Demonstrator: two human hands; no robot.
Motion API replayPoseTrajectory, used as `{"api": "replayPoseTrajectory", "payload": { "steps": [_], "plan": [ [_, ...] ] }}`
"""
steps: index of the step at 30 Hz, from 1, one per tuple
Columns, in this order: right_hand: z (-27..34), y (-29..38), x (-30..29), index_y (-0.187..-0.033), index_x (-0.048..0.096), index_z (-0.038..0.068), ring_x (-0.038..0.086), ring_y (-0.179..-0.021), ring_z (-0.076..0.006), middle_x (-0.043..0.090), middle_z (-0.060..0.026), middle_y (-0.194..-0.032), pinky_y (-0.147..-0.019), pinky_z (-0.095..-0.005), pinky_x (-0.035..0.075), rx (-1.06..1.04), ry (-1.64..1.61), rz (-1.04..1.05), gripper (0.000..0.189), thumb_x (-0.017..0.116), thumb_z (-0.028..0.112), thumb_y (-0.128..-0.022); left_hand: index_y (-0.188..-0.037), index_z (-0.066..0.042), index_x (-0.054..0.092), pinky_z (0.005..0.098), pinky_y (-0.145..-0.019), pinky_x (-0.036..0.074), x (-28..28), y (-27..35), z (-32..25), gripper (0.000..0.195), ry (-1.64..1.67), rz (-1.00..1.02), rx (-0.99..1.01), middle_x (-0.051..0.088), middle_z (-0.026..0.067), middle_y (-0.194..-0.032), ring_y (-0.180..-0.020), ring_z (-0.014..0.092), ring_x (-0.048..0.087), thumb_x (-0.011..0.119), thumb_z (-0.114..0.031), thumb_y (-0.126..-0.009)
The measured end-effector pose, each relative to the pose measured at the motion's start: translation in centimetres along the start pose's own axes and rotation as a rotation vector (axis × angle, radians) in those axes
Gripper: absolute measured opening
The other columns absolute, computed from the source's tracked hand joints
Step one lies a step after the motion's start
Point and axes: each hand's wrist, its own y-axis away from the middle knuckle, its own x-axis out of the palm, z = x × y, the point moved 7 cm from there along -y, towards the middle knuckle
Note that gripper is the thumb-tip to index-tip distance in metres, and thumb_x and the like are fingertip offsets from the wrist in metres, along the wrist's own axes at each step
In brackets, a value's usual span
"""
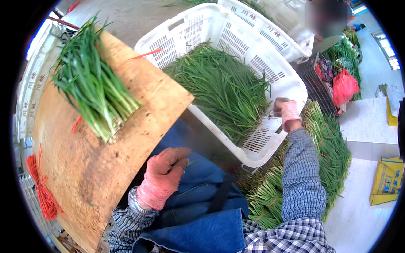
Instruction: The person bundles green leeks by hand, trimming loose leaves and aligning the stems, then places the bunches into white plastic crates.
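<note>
My left hand [166,175], in a pink work glove, hovers over the blue apron [202,189] beside the wooden board, fingers partly bent; a small green bit shows by its fingertips. My right hand [286,110], also gloved and blurred, is at the right end of a large white plastic crate [218,136], near the stem ends of loose green garlic chives [221,88]; whether it holds anything is unclear. A bunch of leafy chives [98,85] lies on the wooden board [126,164], with an orange-red tie [76,124] partly under it and another tie [142,55] across the board's far edge.
A bundle of red ties [41,186] lies at the board's left edge. Tied chive bunches [329,151] are piled right of the crate. Beyond are a second white crate [269,28], a black crate [311,76], a red plastic bag [345,87] and another person [327,19]. A yellow bag [386,182] lies far right.
</note>
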Motion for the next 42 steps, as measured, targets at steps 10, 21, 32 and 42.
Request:
{"api": "replayPoseTrajectory", "payload": {
  "steps": [10, 21, 32, 42],
  "plan": [
    [-13.1, -6.1, 8.1, -0.128, 0.037, -0.006, 0.053, -0.115, -0.0352, 0.05, -0.0263, -0.125, -0.096, -0.0363, 0.046, 0.287, 1.221, 0.249, 0.091, 0.084, 0.019, -0.055, -0.102, 0.0, 0.062, 0.0359, -0.061, 0.048, 2.9, -4.5, 2.2, 0.024, -0.169, 0.088, 0.132, 0.061, 0.0159, -0.084, -0.069, 0.031, 0.061, 0.056, 0.006, -0.08],
    [-14.3, -8.8, 8.0, -0.13, 0.031, -0.002, 0.043, -0.124, -0.0347, 0.04, -0.0225, -0.133, -0.103, -0.0358, 0.04, 0.252, 0.941, -0.085, 0.095, 0.087, 0.015, -0.055, -0.105, -0.002, 0.062, 0.0344, -0.069, 0.049, 3.2, -6.7, 2.3, 0.029, -0.215, 0.112, 0.04, 0.061, 0.0117, -0.084, -0.076, 0.027, 0.059, 0.06, 0.005, -0.077],
    [-16.2, -9.4, 8.6, -0.124, 0.048, -0.002, 0.055, -0.115, -0.0345, 0.056, -0.0223, -0.123, -0.099, -0.0354, 0.043, 0.469, 0.902, 0.122, 0.08, 0.085, 0.013, -0.055, -0.104, 0.001, 0.062, 0.0279, -0.061, 0.05, 3.2, -7.3, 2.4, 0.026, -0.183, 0.099, -0.039, 0.064, 0.0138, -0.088, -0.071, 0.02, 0.062, 0.057, 0.01, -0.08],
    [-21.1, -11.3, 7.7, -0.12, 0.051, -0.004, 0.06, -0.105, -0.0253, 0.063, -0.0164, -0.11, -0.095, -0.0288, 0.044, 0.276, 0.641, 0.119, 0.078, 0.084, 0.009, -0.051, -0.104, 0.001, 0.061, 0.0258, -0.062, 0.049, 3.3, -7.8, 2.8, 0.024, -0.133, 0.125, -0.099, 0.062, 0.0123, -0.085, -0.069, 0.016, 0.06, 0.055, 0.009, -0.082]
  ]
}}
